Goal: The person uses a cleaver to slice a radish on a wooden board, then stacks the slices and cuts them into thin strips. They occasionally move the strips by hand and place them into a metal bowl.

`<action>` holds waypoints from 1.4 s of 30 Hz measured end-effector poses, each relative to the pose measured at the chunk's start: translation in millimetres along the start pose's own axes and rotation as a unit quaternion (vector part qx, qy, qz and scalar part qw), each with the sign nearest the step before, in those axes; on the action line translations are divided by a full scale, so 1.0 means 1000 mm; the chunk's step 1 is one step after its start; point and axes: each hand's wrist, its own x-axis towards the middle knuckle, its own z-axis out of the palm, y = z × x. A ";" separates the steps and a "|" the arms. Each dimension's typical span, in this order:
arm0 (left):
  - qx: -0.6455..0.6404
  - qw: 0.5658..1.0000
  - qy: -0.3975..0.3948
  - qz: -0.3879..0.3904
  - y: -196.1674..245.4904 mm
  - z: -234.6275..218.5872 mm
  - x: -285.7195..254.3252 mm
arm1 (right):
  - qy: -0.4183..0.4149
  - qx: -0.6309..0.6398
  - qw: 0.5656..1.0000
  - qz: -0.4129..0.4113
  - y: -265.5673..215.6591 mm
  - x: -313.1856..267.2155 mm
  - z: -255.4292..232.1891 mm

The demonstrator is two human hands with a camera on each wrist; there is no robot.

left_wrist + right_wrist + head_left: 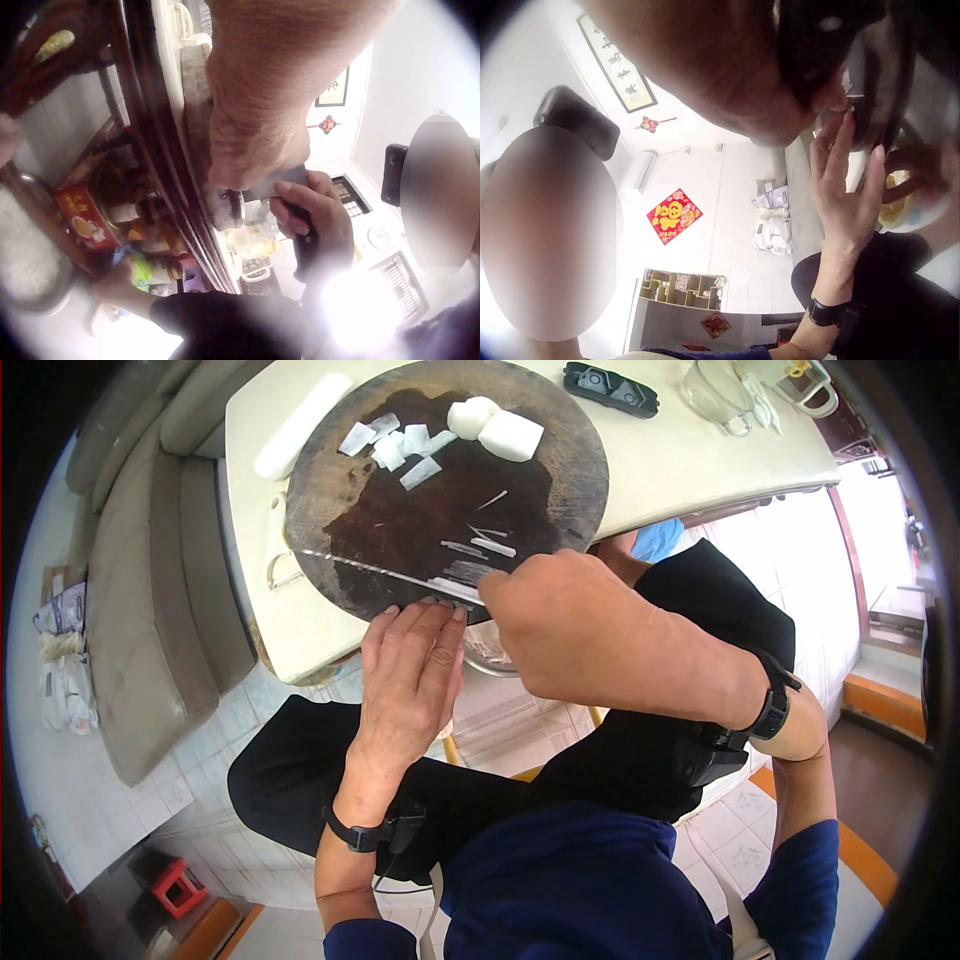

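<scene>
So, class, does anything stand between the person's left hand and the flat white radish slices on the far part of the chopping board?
Yes. The knife blade, held by the right hand, crosses the chopping board just beyond the left hand's fingertips. Past the blade, nothing visible blocks the slices.

R hand (575, 625), ctr of frame, is gripping a knife (385, 572), its blade lying w/ tip toward upper L over the round board (575, 470). L hand (410, 670), ctr-L, is resting fingertips at the board's btm edge, nr white strips (455, 589). Thin white pcs (390, 450) & white chunks (511, 436) are sitting up top on the board. A long white pc (302, 426) is lying upper L, a peeler (277, 540) below it; a blk gadget (611, 390) & glass mug (716, 395) are sitting upper R.
</scene>
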 end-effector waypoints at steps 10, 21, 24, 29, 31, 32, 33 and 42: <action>0.012 1.000 -0.008 0.009 0.001 -0.001 0.000 | -0.041 0.031 0.999 0.012 0.006 -0.011 -0.005; 0.009 1.000 0.009 0.019 -0.001 0.001 0.003 | 0.048 0.034 0.997 -0.048 0.012 0.009 0.010; -0.080 0.995 0.032 -0.041 0.003 -0.002 0.007 | 0.049 0.012 0.996 -0.072 0.027 0.010 0.002; -0.190 0.957 0.146 -0.165 -0.002 -0.011 0.025 | 0.132 0.157 0.978 0.045 0.023 0.007 -0.040; -0.503 0.753 0.248 -0.345 0.001 -0.015 0.047 | 0.026 0.321 0.935 0.150 0.018 0.001 -0.060; -0.589 0.697 0.226 -0.342 -0.004 -0.017 0.052 | 0.025 0.352 0.927 0.130 0.017 -0.001 -0.066; -0.588 0.700 0.228 -0.334 -0.012 -0.016 0.056 | 0.031 0.349 0.928 0.125 0.019 -0.002 -0.067; -0.870 0.385 0.118 -0.285 0.000 -0.012 0.084 | 0.021 0.464 0.882 0.083 0.035 -0.005 -0.065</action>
